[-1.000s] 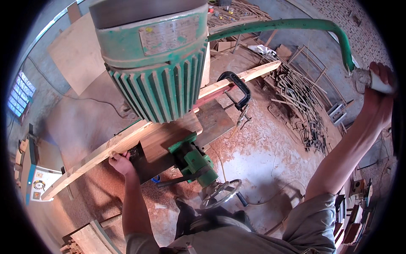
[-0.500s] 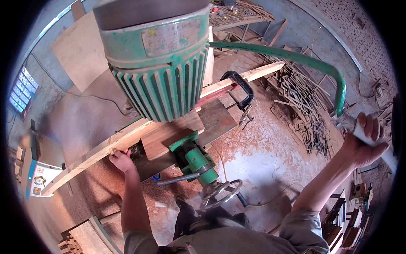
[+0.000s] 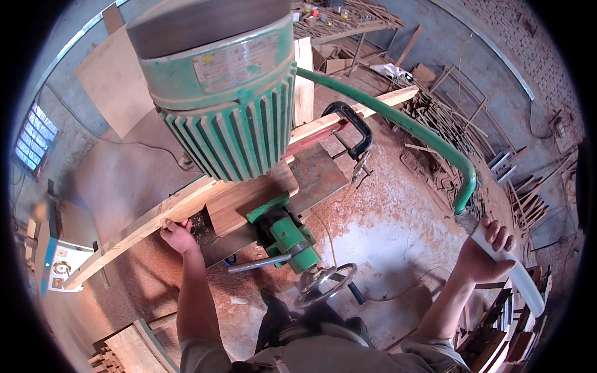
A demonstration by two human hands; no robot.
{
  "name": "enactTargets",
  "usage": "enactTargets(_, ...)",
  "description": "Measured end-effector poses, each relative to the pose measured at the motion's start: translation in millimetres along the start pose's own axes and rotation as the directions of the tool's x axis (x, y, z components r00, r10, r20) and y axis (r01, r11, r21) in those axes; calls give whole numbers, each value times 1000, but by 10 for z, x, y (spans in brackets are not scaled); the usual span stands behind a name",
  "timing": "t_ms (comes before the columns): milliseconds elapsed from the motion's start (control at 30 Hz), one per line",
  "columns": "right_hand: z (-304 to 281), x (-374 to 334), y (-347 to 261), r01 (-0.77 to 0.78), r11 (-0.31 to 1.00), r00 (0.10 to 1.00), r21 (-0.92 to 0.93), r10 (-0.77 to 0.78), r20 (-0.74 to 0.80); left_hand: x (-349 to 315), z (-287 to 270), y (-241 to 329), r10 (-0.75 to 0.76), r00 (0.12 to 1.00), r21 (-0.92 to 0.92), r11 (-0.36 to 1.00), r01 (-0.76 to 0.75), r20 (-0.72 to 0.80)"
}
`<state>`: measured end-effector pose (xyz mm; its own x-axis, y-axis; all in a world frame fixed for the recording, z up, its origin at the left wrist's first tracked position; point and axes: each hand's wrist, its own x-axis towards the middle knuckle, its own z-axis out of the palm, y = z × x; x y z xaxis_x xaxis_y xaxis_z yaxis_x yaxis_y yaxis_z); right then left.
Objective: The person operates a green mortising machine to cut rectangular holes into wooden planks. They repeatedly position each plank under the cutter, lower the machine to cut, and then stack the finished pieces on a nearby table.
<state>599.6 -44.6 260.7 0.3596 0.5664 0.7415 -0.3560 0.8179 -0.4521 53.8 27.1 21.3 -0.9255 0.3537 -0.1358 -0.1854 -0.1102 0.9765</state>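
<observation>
While the right hand [image 3: 482, 258] closes its fingers [image 3: 497, 233] round the white grip [image 3: 507, 267] ending the green lever arm [image 3: 410, 127] at 4 o'clock, the left hand [image 3: 177, 235], at 9 o'clock, curls its fingers on the near edge of a long curved wooden plank [image 3: 149, 222]. Judged stiff and fairly heavy, the plank is best held at its edges, well short of the cutter. Its far end, at 1 o'clock, is pinned by a black C-clamp [image 3: 354, 127] to the machine surface [image 3: 320, 174]. Overhead, the green ribbed motor [image 3: 227, 118] hides the cutting point. Below lie a handwheel [image 3: 323, 283] and a sawdust-covered floor [image 3: 398, 236]; scrap timber [image 3: 448, 133] crowds 2 o'clock.
</observation>
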Motion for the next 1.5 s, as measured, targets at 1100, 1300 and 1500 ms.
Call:
enactTargets(1100,1819,1648,1238,120,765,931,-633,134,339,35,-209,-38,-360,892,-157,898,411,274)
enactTargets(1300,2209,-1399,1857,47,546,-144,-836,832,536,-47,80,-101,-349,864,-177,885,431,362)
enactTargets(1500,2306,-1387,1778,-444,475,83,-760,866,493,191,-140,-156,-270,884,-228,900,372,381)
